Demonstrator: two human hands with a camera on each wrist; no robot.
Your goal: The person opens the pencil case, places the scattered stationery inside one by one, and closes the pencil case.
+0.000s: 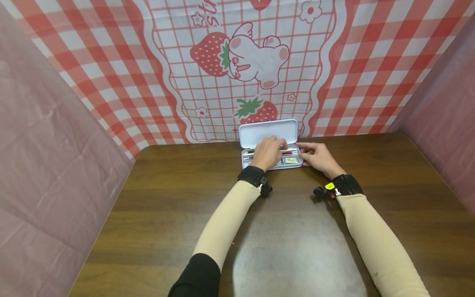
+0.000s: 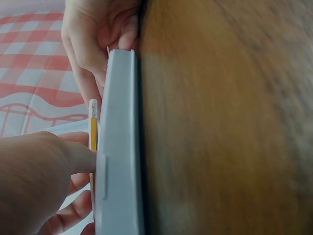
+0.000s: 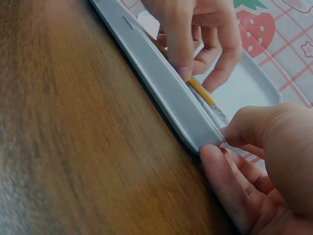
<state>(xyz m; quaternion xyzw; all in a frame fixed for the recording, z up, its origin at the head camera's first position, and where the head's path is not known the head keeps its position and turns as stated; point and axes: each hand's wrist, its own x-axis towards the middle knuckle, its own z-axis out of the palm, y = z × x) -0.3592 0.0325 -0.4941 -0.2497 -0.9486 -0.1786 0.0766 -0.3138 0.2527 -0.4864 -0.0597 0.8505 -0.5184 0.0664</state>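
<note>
A light-coloured pencil case (image 1: 269, 132) lies open on the table, its lid standing up at the back. My left hand (image 1: 266, 152) reaches over the case from above. Between its thumb and fingers it pinches a yellow pencil (image 3: 201, 91) with a pale end, lying along the case's length at the rim. At the right end of the case, my right hand (image 1: 319, 158) grips the corner, thumb and fingers on either side of the wall. More slim pencils (image 1: 288, 154) lie inside, partly hidden by the left hand. A small rectangular piece with a printed picture (image 1: 291, 160) sits in the front right compartment.
The brown wooden table (image 1: 178, 214) carries the case near its back edge. Right behind hangs a red-and-white checked cloth (image 1: 371, 62) with strawberry prints. Pink cloth (image 1: 48, 165) hangs at both sides. Each wrist wears a black strap with a camera (image 1: 346, 184).
</note>
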